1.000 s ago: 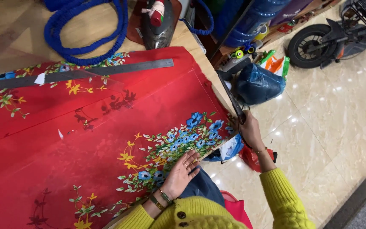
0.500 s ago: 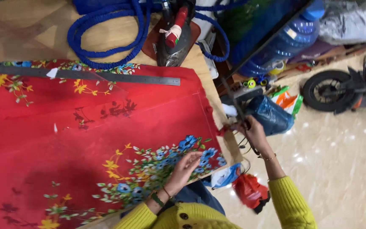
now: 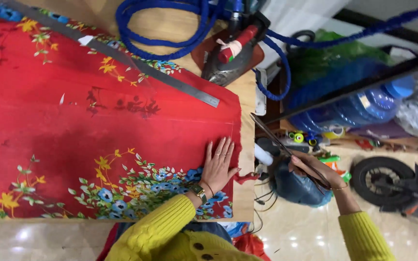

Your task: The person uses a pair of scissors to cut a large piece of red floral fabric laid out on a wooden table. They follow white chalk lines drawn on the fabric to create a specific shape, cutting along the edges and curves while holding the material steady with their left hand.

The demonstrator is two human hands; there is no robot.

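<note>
Head view: looking down on a wooden table [image 3: 170, 29] mostly covered by red floral fabric [image 3: 97, 130], with blue and yellow flowers printed along the near edge and again near the far edge.

Left hand [image 3: 218, 166] lying flat and released, fingers spread, pressing the fabric down right at its cut right edge, beside the table's near corner. Wearing a watch and a yellow knitted sleeve [image 3: 156, 227].

Right hand [image 3: 315, 171] grasping scissors [image 3: 286, 147] by the handles, held off the table's right side, blades closed or nearly so and pointing up toward the fabric's far right corner, not touching the cloth.

Lying diagonally across the far part of the fabric: a long metal ruler [image 3: 122, 55]. Just beyond it, resting on the bare wood: a steam iron [image 3: 233, 58] with a red handle, ringed by a coiled blue hose [image 3: 170, 34].

Sitting below the table on the right: a large blue water bottle [image 3: 359, 106], and farther right on the tiled floor a small wheeled scooter [image 3: 397, 186].
</note>
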